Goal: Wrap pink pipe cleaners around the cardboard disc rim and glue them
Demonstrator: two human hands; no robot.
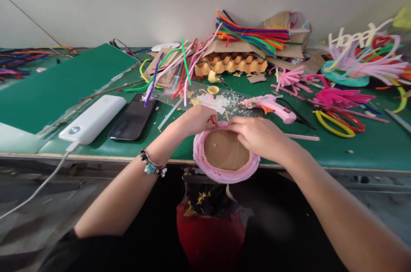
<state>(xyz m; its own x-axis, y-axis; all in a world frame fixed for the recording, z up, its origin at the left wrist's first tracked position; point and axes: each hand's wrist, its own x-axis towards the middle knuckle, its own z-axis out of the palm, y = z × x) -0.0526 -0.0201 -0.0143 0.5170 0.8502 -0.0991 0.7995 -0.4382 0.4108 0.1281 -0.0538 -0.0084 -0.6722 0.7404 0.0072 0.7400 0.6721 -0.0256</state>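
Note:
A round cardboard disc [226, 150] with a raised rim of pink and lilac pipe cleaners [221, 175] rests at the table's front edge, its near side hanging over. At the far side of that rim, the fingers of my left hand [201, 118] are pinched on a pink pipe cleaner. My right hand [260, 136] is closed on the rim just to the right, thumb inside the ring. A pink pipe cleaner [303, 137] sticks out to the right from behind my right hand; whether it joins the ring is hidden.
Beyond the hands lie a pink glue gun [272, 107] and a plastic sheet with glue scraps [215, 103]. Scissors [337, 124] are at right, a phone [133, 118] and power bank [93, 120] at left. Pipe-cleaner bundles [253, 32] and an egg carton [231, 64] stand behind.

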